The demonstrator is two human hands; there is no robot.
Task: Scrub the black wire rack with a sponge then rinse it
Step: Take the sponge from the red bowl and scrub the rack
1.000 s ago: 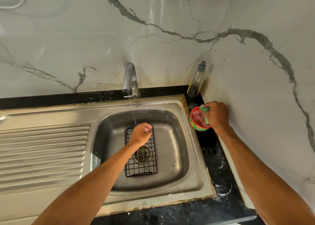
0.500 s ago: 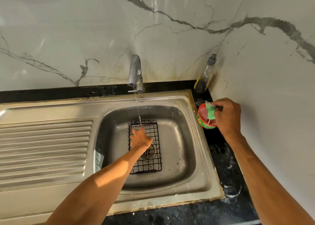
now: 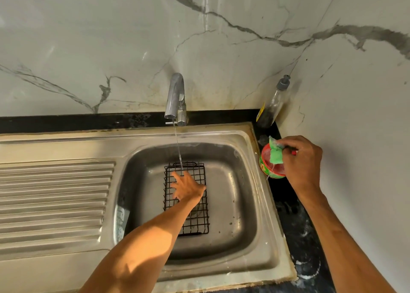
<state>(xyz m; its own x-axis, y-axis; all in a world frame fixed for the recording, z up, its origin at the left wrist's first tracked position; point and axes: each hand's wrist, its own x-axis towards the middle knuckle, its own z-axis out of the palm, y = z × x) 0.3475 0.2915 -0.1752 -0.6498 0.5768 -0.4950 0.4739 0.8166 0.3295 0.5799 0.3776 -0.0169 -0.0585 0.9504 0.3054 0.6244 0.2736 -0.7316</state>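
Since a moment ago my left hand (image 3: 187, 187) has spread flat on the black wire rack (image 3: 198, 223) in the sink (image 3: 235, 206). Right of the sink, my right hand (image 3: 302, 159) pinches the sponge (image 3: 275, 155) above a tub (image 3: 272, 174), label unreadable.

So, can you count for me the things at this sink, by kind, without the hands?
black wire rack: 1
green sponge: 1
round tub: 1
bottle: 1
tap: 1
sink: 1
Total: 6
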